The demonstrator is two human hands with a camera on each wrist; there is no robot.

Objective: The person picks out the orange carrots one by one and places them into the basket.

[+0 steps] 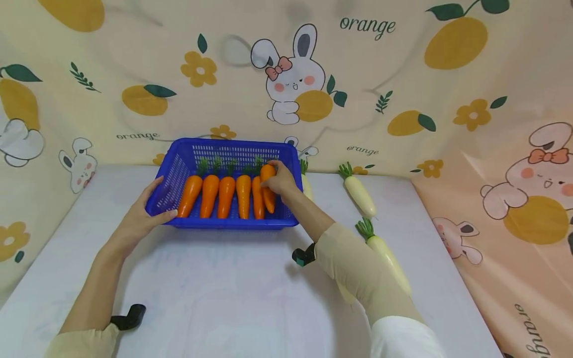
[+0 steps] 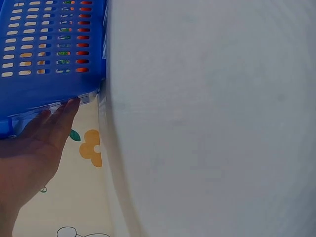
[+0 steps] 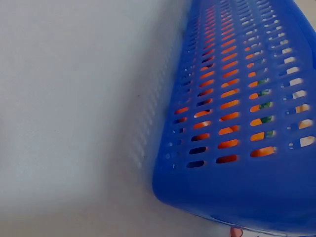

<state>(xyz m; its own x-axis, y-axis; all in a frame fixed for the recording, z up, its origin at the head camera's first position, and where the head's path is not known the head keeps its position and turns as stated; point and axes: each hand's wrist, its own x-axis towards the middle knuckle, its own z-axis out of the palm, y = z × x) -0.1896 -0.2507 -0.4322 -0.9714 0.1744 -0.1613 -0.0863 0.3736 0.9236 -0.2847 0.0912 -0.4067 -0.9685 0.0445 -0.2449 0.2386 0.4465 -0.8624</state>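
Note:
A blue plastic basket [image 1: 228, 223] holds several orange carrots [image 1: 209, 196] lying side by side, green tops toward the back wall. At the right end, my right hand [image 1: 282, 180] grips a carrot [image 1: 269, 200] near its thick upper end; this carrot is slightly raised and overlaps its neighbour. My left hand [image 1: 139, 216] holds the basket's left end, thumb by the front corner and fingers along the outside. In the left wrist view those fingers [image 2: 61, 118] press against the basket wall [image 2: 49, 86]. The right wrist view shows the slotted basket side [image 3: 232, 182], with my right hand hidden.
White radishes with green stems lie to the right of the basket: one at the back [image 1: 359, 196], another nearer [image 1: 391, 261], others partly hidden by the basket and right sleeve [image 1: 358, 268]. A patterned cloth wall [image 1: 358, 64] borders the white table [image 1: 215, 288].

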